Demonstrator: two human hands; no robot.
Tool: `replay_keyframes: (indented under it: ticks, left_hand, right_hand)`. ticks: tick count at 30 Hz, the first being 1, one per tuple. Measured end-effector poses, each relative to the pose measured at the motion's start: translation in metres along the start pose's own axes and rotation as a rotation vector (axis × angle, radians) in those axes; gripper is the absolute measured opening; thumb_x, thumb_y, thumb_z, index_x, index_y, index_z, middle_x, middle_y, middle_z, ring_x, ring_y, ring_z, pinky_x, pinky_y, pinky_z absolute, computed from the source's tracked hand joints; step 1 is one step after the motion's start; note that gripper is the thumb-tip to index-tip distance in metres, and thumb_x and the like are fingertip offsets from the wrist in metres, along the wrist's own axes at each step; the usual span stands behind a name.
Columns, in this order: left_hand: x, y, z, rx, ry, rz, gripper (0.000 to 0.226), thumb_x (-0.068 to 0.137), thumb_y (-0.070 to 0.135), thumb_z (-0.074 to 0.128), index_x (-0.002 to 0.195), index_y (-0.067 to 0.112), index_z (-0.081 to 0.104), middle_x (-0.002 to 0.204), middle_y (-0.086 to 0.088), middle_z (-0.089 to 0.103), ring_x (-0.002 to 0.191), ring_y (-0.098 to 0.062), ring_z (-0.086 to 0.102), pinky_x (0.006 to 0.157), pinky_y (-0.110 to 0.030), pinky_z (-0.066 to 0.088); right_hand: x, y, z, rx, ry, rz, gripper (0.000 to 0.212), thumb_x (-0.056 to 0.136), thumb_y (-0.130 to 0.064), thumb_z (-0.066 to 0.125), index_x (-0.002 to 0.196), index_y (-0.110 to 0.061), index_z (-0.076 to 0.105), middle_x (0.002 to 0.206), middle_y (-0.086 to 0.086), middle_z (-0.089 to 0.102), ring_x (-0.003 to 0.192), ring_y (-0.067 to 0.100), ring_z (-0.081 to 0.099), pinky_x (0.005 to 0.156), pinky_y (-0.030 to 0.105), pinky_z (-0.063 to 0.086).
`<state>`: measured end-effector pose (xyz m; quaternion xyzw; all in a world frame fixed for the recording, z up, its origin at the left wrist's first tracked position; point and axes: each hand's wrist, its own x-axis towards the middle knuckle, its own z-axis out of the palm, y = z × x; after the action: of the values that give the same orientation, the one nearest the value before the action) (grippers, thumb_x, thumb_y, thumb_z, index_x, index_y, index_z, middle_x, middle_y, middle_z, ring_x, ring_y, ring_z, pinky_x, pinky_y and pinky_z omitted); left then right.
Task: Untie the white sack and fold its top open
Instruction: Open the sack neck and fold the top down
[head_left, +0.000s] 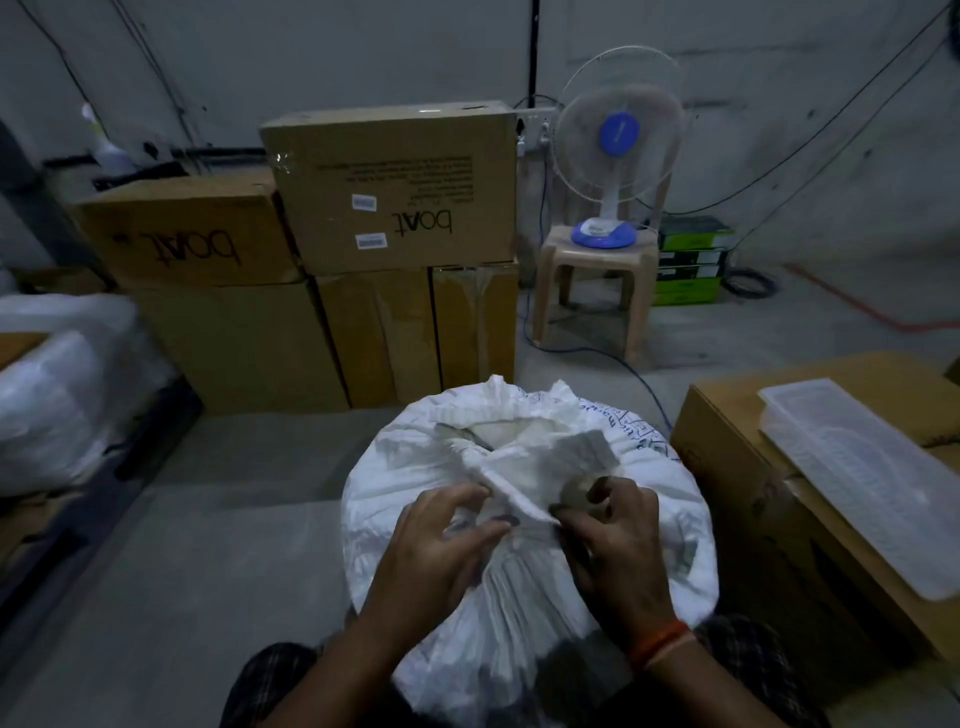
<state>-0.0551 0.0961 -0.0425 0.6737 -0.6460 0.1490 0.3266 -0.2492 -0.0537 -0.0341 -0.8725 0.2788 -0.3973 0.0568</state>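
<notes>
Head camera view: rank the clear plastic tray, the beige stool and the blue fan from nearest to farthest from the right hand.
From the right hand, gripping the white sack:
1. Clear plastic tray, on the carton just to the right.
2. Beige stool, farther back on the floor.
3. Blue fan, standing on that stool, near the wall.

One white sack (530, 519), two hands (441, 540), one fan (618, 150), one stool (592, 280).

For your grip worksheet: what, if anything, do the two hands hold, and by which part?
Both the left hand and right hand pinch the white sack at its gathered, crumpled neck near the top.
</notes>
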Motion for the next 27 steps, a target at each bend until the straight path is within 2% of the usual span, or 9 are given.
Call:
replay_keyframes:
  ticks: [4,11,14,17,19,23,27]
  left_hand:
    - [0.021,-0.008,0.013,-0.075,-0.007,-0.059,0.036,0.101,0.032,0.072,0.137,0.031,0.072,0.144,-0.002,0.063,0.129,-0.021,0.062,0.103,-0.04,0.055]
    - [0.039,-0.038,0.029,-0.087,-0.073,-0.144,0.042,0.096,0.033,0.064,0.137,0.029,0.07,0.141,0.001,0.064,0.125,-0.022,0.063,0.099,-0.045,0.058]
    - [0.045,-0.052,0.04,-0.048,-0.141,-0.126,0.048,0.092,0.023,0.074,0.138,0.032,0.067,0.143,0.003,0.064,0.129,-0.023,0.061,0.099,-0.05,0.057]
    - [0.051,-0.06,0.051,-0.057,-0.205,-0.1,0.06,0.088,0.017,0.083,0.142,0.037,0.065,0.146,0.006,0.063,0.134,-0.023,0.059,0.105,-0.049,0.053]
    - [0.057,-0.06,0.054,-0.066,-0.204,-0.082,0.056,0.086,0.017,0.085,0.136,0.036,0.069,0.146,0.006,0.063,0.134,-0.022,0.059,0.105,-0.046,0.052]
    - [0.059,-0.056,0.055,-0.06,-0.126,-0.038,0.029,0.083,0.015,0.088,0.108,0.025,0.076,0.13,0.004,0.073,0.123,-0.022,0.066,0.097,-0.042,0.052]
    - [0.044,-0.054,0.05,-0.036,-0.101,-0.028,0.014,0.09,0.02,0.076,0.103,0.022,0.079,0.111,0.008,0.08,0.104,-0.017,0.074,0.082,-0.036,0.056]
  right_hand:
    - [0.0,0.018,0.006,0.072,-0.061,0.058,0.018,0.076,-0.012,0.085,0.088,-0.023,0.079,0.109,0.011,0.056,0.097,0.028,0.05,0.078,0.035,0.044]
    - [-0.016,0.04,0.018,0.109,-0.102,0.044,0.012,0.076,-0.015,0.08,0.086,-0.021,0.076,0.103,0.009,0.061,0.093,0.031,0.056,0.079,0.036,0.042]
    - [-0.019,0.047,0.026,0.144,-0.119,0.031,0.006,0.08,-0.019,0.074,0.086,-0.021,0.076,0.097,0.005,0.064,0.09,0.029,0.059,0.077,0.035,0.044]
    - [-0.019,0.048,0.031,0.174,-0.144,0.01,0.007,0.08,-0.017,0.077,0.085,-0.021,0.076,0.096,-0.002,0.069,0.09,0.026,0.062,0.075,0.04,0.05]
    - [-0.02,0.048,0.032,0.176,-0.159,0.008,0.01,0.08,-0.018,0.078,0.087,-0.024,0.076,0.098,-0.006,0.07,0.09,0.024,0.064,0.072,0.043,0.052]
    - [-0.024,0.049,0.032,0.147,-0.166,-0.01,0.015,0.081,-0.019,0.077,0.094,-0.026,0.076,0.091,-0.006,0.07,0.083,0.025,0.065,0.068,0.04,0.049]
    - [-0.03,0.046,0.029,0.163,-0.147,-0.059,0.011,0.086,-0.019,0.073,0.096,-0.024,0.077,0.087,-0.004,0.069,0.079,0.023,0.065,0.065,0.037,0.047]
